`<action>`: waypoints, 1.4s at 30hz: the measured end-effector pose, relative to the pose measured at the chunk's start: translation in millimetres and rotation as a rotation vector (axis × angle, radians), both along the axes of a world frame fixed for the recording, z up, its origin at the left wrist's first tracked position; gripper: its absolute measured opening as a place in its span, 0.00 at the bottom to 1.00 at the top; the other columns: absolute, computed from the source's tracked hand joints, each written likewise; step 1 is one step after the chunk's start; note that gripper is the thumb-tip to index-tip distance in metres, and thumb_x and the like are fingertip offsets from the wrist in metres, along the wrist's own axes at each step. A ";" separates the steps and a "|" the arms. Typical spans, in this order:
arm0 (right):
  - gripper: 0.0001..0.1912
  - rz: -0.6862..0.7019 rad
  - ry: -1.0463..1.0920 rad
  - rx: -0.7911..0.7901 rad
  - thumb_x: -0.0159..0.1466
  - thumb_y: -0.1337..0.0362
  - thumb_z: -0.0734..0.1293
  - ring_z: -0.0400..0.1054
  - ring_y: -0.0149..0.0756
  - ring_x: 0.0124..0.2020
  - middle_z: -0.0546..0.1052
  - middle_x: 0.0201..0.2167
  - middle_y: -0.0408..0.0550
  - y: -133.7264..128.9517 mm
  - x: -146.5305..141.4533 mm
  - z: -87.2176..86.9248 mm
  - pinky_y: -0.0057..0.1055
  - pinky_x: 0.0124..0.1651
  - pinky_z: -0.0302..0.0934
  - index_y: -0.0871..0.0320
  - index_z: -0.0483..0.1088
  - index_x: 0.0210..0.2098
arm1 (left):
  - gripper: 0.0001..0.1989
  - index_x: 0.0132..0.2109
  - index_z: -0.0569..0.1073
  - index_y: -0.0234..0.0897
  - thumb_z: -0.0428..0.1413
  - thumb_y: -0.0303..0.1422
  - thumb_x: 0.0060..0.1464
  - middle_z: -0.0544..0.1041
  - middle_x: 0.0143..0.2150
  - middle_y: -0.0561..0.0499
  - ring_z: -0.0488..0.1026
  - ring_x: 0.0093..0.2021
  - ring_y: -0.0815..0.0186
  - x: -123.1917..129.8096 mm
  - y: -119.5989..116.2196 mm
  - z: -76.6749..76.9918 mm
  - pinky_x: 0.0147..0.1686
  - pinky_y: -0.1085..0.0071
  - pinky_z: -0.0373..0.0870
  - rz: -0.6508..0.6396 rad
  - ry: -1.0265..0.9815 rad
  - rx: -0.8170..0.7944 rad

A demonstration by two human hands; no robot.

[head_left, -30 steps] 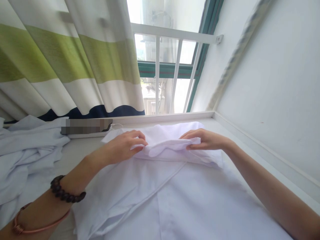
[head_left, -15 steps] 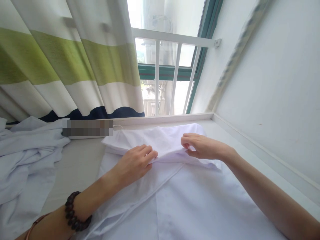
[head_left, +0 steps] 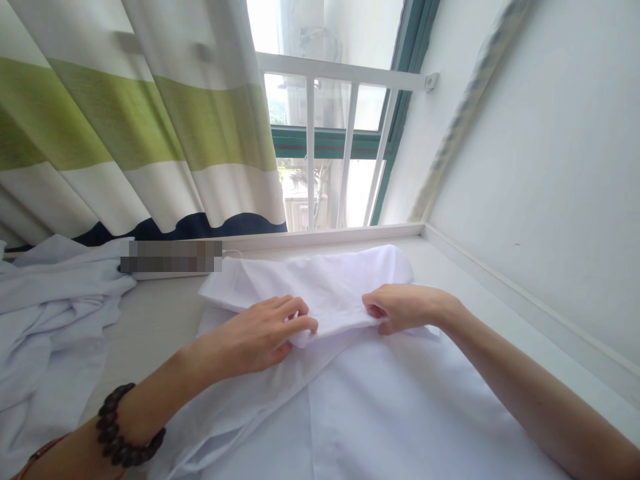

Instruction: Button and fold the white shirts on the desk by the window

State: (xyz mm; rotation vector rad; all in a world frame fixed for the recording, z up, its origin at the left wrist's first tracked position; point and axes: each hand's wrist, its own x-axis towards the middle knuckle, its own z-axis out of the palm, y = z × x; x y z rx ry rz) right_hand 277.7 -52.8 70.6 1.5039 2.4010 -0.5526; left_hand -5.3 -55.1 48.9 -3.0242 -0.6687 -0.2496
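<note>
A white garment [head_left: 370, 407], perhaps a coat, lies spread in front of me on a pale surface. Its far part [head_left: 320, 277] is folded over toward me, leaving a loose edge across the middle. My left hand [head_left: 270, 330] is closed on that edge, with thumb and index finger pinching the fabric. Farther right along the same edge, my right hand [head_left: 393, 308] is curled shut on the cloth, its thumb below the fold. The fabric between both hands is slightly lifted and creased. A dark bead bracelet [head_left: 123, 427] circles my left wrist.
A second heap of white cloth [head_left: 50, 320] lies rumpled at the left. Behind it sits a blurred-out box-like object [head_left: 173, 260] with a cord. A raised white ledge [head_left: 320, 237] borders the back, below a curtain [head_left: 150, 120] and barred window. A wall [head_left: 560, 167] stands right.
Both hands have drawn the folded edge a little toward me, and it now hangs lower over the garment. My right hand has closed more tightly on the cloth.
</note>
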 end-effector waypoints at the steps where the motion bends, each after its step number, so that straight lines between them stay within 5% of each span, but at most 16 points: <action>1: 0.10 0.010 -0.005 0.015 0.50 0.70 0.64 0.55 0.32 0.26 0.64 0.28 0.42 1.0 -0.7 -0.8 0.29 0.25 0.46 0.55 0.56 0.26 | 0.16 0.45 0.69 0.41 0.52 0.19 0.51 0.71 0.42 0.50 0.69 0.39 0.65 -1.0 2.1 -0.8 0.40 0.69 0.67 -0.013 -0.006 0.041; 6: 0.11 0.067 0.114 0.128 0.49 0.74 0.60 0.53 0.31 0.26 0.62 0.25 0.41 2.6 10.9 11.0 0.30 0.27 0.45 0.56 0.51 0.24 | 0.10 0.41 0.70 0.39 0.46 0.23 0.61 0.73 0.37 0.50 0.70 0.33 0.69 -1.9 5.4 1.1 0.32 0.73 0.66 -0.053 -0.237 0.223; 10: 0.10 0.036 0.154 0.134 0.49 0.74 0.61 0.53 0.31 0.26 0.62 0.24 0.40 -0.5 20.0 19.3 0.29 0.26 0.45 0.56 0.53 0.24 | 0.10 0.45 0.71 0.41 0.47 0.26 0.62 0.74 0.39 0.51 0.71 0.31 0.72 1.8 -5.7 5.9 0.30 0.75 0.67 -0.016 -0.316 0.158; 15: 0.09 -0.055 0.040 -0.135 0.50 0.62 0.70 0.61 0.32 0.27 0.70 0.29 0.42 -4.7 14.6 15.2 0.28 0.25 0.50 0.54 0.66 0.30 | 0.14 0.52 0.72 0.46 0.55 0.35 0.58 0.75 0.47 0.50 0.73 0.42 0.64 2.0 -12.7 11.8 0.42 0.68 0.70 0.027 -0.086 -0.112; 18: 0.14 -0.005 0.142 -0.163 0.56 0.50 0.68 0.63 0.32 0.27 0.71 0.29 0.42 -0.9 12.8 16.7 0.28 0.25 0.52 0.55 0.68 0.31 | 0.17 0.56 0.70 0.42 0.47 0.40 0.65 0.74 0.52 0.47 0.70 0.51 0.61 3.1 2.0 14.2 0.52 0.64 0.67 0.166 -0.139 -0.187; 21: 0.19 0.038 0.283 -0.029 0.63 0.46 0.60 0.66 0.34 0.31 0.74 0.32 0.46 14.1 9.8 14.7 0.30 0.32 0.59 0.56 0.69 0.35 | 0.23 0.56 0.71 0.39 0.37 0.41 0.68 0.73 0.55 0.46 0.68 0.56 0.61 8.8 27.8 9.4 0.57 0.61 0.63 0.339 -0.154 -0.196; 23: 0.22 0.010 0.331 0.171 0.66 0.46 0.56 0.69 0.40 0.43 0.75 0.43 0.51 31.3 6.6 5.6 0.35 0.44 0.63 0.56 0.70 0.43 | 0.25 0.59 0.69 0.39 0.35 0.42 0.68 0.71 0.60 0.46 0.64 0.61 0.58 11.2 44.4 -0.2 0.60 0.56 0.58 0.442 -0.097 -0.187; 26: 0.27 -0.080 0.238 0.414 0.69 0.47 0.51 0.58 0.46 0.62 0.66 0.60 0.55 61.7 6.8 -22.0 0.43 0.62 0.51 0.55 0.63 0.59 | 0.27 0.65 0.62 0.40 0.36 0.45 0.66 0.62 0.67 0.45 0.53 0.68 0.51 4.9 58.3 -20.8 0.64 0.45 0.46 0.598 0.027 -0.154; 32: 0.33 -0.307 0.023 0.484 0.70 0.46 0.45 0.42 0.47 0.70 0.51 0.69 0.55 95.1 31.2 -82.9 0.47 0.68 0.38 0.54 0.52 0.68 | 0.38 0.70 0.47 0.44 0.38 0.56 0.59 0.42 0.72 0.45 0.36 0.71 0.45 -24.7 44.8 -44.1 0.63 0.40 0.33 0.851 0.126 -0.178; 38: 0.37 -0.459 0.010 0.479 0.67 0.41 0.43 0.37 0.53 0.70 0.47 0.70 0.56 92.5 32.8 -90.1 0.55 0.67 0.32 0.51 0.50 0.68 | 0.45 0.71 0.43 0.40 0.37 0.61 0.55 0.37 0.73 0.41 0.33 0.71 0.44 -39.8 37.2 -39.7 0.63 0.40 0.36 0.976 0.145 -0.220; 42: 0.38 -0.443 0.035 0.447 0.67 0.40 0.43 0.36 0.54 0.70 0.45 0.71 0.57 91.3 16.0 -87.1 0.54 0.67 0.33 0.53 0.48 0.69 | 0.44 0.71 0.48 0.37 0.39 0.59 0.55 0.44 0.72 0.41 0.40 0.70 0.40 -67.2 47.3 -42.7 0.61 0.43 0.45 0.978 0.126 -0.207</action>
